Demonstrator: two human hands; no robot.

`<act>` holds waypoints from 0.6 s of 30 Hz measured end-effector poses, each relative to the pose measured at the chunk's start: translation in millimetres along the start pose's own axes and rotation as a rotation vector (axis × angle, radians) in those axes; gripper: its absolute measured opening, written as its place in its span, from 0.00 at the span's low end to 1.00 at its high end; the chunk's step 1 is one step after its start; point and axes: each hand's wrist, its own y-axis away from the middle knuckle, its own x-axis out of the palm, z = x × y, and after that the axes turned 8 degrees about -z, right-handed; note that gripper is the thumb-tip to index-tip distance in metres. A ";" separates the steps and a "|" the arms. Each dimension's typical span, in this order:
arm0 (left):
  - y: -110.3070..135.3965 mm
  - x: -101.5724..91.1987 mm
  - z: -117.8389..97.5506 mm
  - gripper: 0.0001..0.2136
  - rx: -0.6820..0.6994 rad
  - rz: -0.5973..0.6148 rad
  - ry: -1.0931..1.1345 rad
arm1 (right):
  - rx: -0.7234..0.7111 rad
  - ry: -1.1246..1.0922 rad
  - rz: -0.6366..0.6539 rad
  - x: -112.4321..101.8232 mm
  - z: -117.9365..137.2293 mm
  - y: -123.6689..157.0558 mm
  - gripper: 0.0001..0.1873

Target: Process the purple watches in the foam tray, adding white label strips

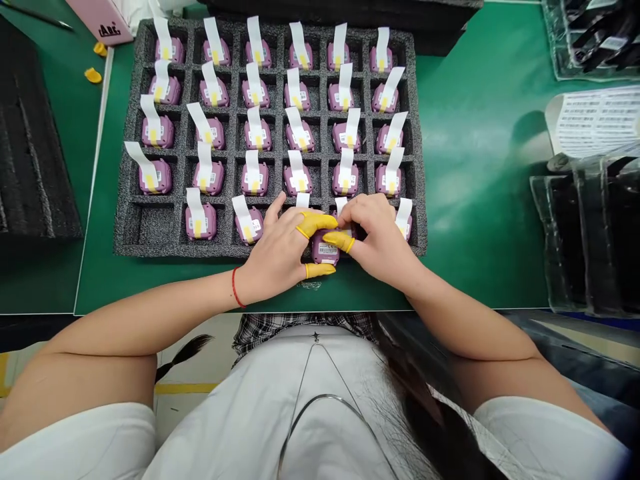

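Note:
My left hand (283, 250) grips a small purple watch body (326, 249) between its yellow-covered thumb and finger, over the front edge of the foam tray (155, 250). A label with printed marks faces up on the watch body. My right hand (377, 233) is closed at the same watch body, a yellow-covered finger or thumb pressed on its upper part; what its fingertips pinch is hidden. Around my hands, several like purple watch bodies (201, 225) sit in the tray's compartments, each with a white paper strip and a yellow piece on it.
The front-left compartment (156, 223) holds no watch body. At right are clear plastic trays (553, 253) with black parts and a printed label sheet (597, 123). Black foam (440, 33) lies behind the tray. Yellow finger cots (93, 75) and a pink box (103, 23) are at back left.

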 end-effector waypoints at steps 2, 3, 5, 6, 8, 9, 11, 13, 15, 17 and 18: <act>0.6 -0.3 0.2 0.25 0.011 -0.005 0.006 | 0.017 -0.057 -0.004 -2.7 -2.0 -2.4 0.17; 1.3 0.0 0.7 0.25 0.024 -0.011 0.007 | 0.028 -0.086 0.001 -4.6 -2.5 -3.6 0.17; 2.7 0.9 2.1 0.25 0.054 -0.031 0.006 | 0.059 -0.146 0.014 -9.0 -2.7 -5.4 0.17; 3.2 1.1 3.0 0.25 0.067 -0.040 0.003 | 0.077 -0.178 0.016 -11.0 -2.6 -6.0 0.18; 3.1 -0.3 4.6 0.25 0.096 -0.014 -0.011 | 0.100 -0.231 0.003 -14.2 -2.8 -6.7 0.18; 2.5 -2.2 5.3 0.26 0.120 0.030 -0.020 | 0.100 -0.246 -0.010 -15.1 -3.2 -6.8 0.18; 0.5 -8.6 5.7 0.29 0.179 0.173 -0.033 | 0.075 -0.248 -0.029 -15.5 -5.1 -6.4 0.17; -2.0 -16.2 4.9 0.34 0.212 0.325 -0.030 | 0.044 -0.232 -0.032 -14.5 -8.3 -6.1 0.15; -4.0 -21.2 3.2 0.36 0.194 0.395 -0.021 | 0.047 -0.209 -0.053 -12.8 -12.1 -6.6 0.14; -5.1 -20.5 1.3 0.33 0.142 0.369 -0.020 | 0.044 -0.198 -0.053 -11.4 -15.5 -7.6 0.14; -5.1 -17.7 0.1 0.30 0.108 0.326 -0.020 | 0.049 -0.197 -0.049 -11.0 -16.9 -8.1 0.14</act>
